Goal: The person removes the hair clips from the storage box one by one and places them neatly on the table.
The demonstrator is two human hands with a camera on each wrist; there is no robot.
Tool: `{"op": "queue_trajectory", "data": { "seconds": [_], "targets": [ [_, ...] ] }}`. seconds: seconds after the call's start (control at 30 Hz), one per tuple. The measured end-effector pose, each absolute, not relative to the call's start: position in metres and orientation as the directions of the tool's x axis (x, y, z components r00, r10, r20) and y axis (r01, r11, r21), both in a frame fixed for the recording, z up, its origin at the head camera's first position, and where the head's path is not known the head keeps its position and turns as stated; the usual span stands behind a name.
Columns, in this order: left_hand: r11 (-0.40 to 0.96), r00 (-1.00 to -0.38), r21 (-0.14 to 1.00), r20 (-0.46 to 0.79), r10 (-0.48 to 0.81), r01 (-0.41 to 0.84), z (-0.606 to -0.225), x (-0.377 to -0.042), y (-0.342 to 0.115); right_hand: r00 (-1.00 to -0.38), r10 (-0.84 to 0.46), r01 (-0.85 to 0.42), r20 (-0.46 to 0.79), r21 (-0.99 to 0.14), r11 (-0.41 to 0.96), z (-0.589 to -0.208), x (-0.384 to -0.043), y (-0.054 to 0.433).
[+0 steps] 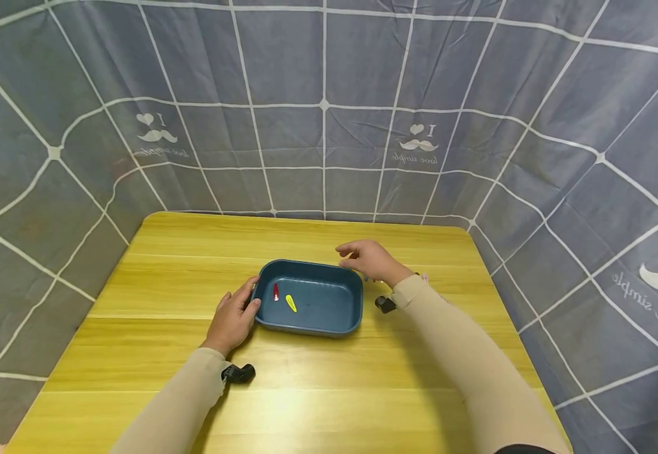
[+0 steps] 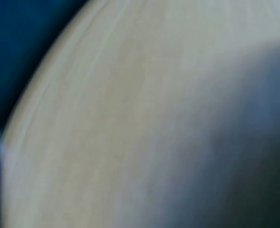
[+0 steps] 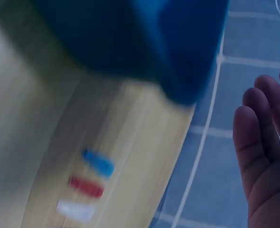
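Note:
A dark blue rectangular tray stands on the wooden table. Inside it, toward the left, lie a red hair clip and a yellow hair clip. My left hand rests against the tray's left side, thumb and fingers spread along the rim. Over the far right corner of the tray hovers my right hand, its fingers loosely bent with nothing visible between them. In the right wrist view, a blue clip, a red clip and a white clip lie in a row on the table.
The yellow wooden table carries everything. A grey checked curtain encloses its back and sides. A pink item shows beyond my right forearm, which hides part of the table's right side. The left wrist view is badly blurred.

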State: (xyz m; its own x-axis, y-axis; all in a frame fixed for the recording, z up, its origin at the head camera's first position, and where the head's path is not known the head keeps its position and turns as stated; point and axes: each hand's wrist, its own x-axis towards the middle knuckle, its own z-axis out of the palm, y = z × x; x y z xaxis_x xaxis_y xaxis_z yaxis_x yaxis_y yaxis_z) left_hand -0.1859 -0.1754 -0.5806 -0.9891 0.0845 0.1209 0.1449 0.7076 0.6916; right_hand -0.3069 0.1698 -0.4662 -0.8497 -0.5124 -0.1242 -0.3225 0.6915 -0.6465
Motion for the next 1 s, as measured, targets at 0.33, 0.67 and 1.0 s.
{"op": "queue_trajectory", "data": {
  "seconds": [0.33,0.67,1.0],
  "targets": [
    [0.714,-0.991,0.688,0.112,0.076,0.133,-0.585,-0.185,-0.174,-0.745,-0.648,-0.440,-0.162,-0.610,0.659,-0.478,-0.302,0.112],
    [0.713,-0.991,0.688,0.113,0.075,0.133,-0.582,-0.186,-0.174,-0.647,-0.720,-0.507,-0.252,-0.564,0.652,-0.493,-0.302,0.078],
    [0.720,-0.988,0.678,0.131,0.084,0.151,-0.582,-0.185,-0.175,-0.593,-0.755,-0.590,-0.279,-0.488,0.643,-0.514,-0.298,0.058]
  ]
}}
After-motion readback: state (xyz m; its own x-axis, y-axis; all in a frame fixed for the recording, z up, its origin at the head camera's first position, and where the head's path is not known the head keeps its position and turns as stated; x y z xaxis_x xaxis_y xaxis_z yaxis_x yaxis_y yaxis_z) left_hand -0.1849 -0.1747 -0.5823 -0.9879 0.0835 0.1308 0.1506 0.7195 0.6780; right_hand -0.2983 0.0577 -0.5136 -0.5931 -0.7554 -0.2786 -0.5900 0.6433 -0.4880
